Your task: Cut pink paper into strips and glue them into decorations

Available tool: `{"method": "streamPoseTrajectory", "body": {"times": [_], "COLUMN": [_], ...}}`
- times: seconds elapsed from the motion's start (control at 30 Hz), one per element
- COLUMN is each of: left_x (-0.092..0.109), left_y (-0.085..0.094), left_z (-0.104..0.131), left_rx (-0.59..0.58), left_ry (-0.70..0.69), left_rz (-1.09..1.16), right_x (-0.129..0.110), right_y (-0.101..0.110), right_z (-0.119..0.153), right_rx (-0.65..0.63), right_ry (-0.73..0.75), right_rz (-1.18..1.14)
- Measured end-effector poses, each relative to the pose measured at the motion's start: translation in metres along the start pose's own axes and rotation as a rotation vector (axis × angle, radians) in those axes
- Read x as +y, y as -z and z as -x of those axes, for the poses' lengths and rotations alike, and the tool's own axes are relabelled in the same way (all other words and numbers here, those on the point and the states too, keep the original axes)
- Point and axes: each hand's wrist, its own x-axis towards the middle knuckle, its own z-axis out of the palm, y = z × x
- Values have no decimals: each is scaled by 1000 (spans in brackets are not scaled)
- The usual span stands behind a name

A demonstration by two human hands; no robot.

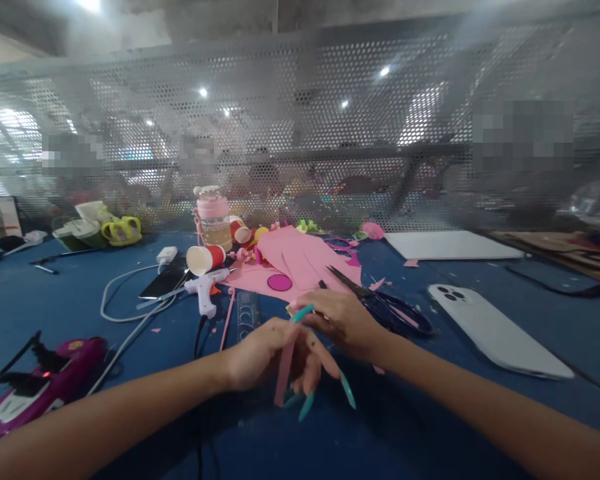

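My left hand [263, 350], with long teal nails, pinches a narrow pink strip [283, 377] that hangs down from the thumb and forefinger. My right hand [344, 321] meets it at the fingertips, its fingers closed together. A small yellowish bit shows at those fingertips, but what they grip is mostly hidden. Just beyond the right hand lie dark-handled scissors [393, 308], blades pointing to the far left. Pink sheets [300, 257] are spread behind both hands, with a magenta disc [280, 283] on them. A dark ruler with round cutouts [247, 317] lies beyond my left wrist.
Left of the sheets are a white glue gun [203, 290], a red paper cup [215, 257], a black phone [165, 279] and a pink-lidded bottle [213, 217]. A purple power strip [55, 380] sits near left; a white phone [497, 330] lies right. Perforated metal panel [300, 127] stands behind.
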Motion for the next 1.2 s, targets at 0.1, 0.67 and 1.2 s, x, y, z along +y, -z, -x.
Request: {"method": "streamPoseTrajectory", "body": {"times": [0.1, 0.67, 1.2], "left_x": [11, 6, -16], "left_y": [0, 52, 52], "left_z": [-1, -10, -11], "left_rx": [62, 558, 500], "left_ry": [-26, -153, -528], "left_rz": [236, 304, -1218], "right_x": [3, 1, -14], "right_y": [-1, -13, -15], "right_z": [0, -1, -7], "right_rx": [24, 90, 27], "right_ry": [5, -644, -827], "right_rz": [-129, -813, -933]}}
